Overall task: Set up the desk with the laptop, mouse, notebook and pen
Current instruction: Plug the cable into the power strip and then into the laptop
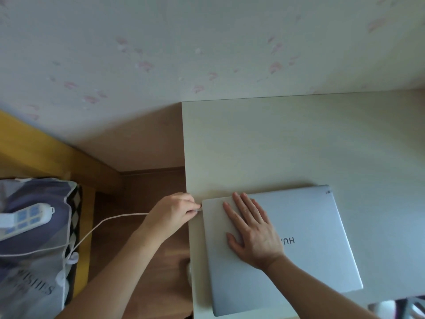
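Observation:
A closed silver laptop (305,238) lies flat near the front left corner of the pale desk (299,139). My right hand (251,231) rests flat on the lid with its fingers spread. My left hand (171,214) pinches the plug of a white charging cable (108,221) at the laptop's left edge, near its far corner. The cable runs left from that hand toward the bed. No mouse, notebook or pen is in view.
A white power strip (25,218) lies on grey-blue bedding (34,249) at the left, beside a yellow bed frame (46,155). Brown wooden floor (156,268) shows between bed and desk. A floral-papered wall (207,49) stands behind the desk.

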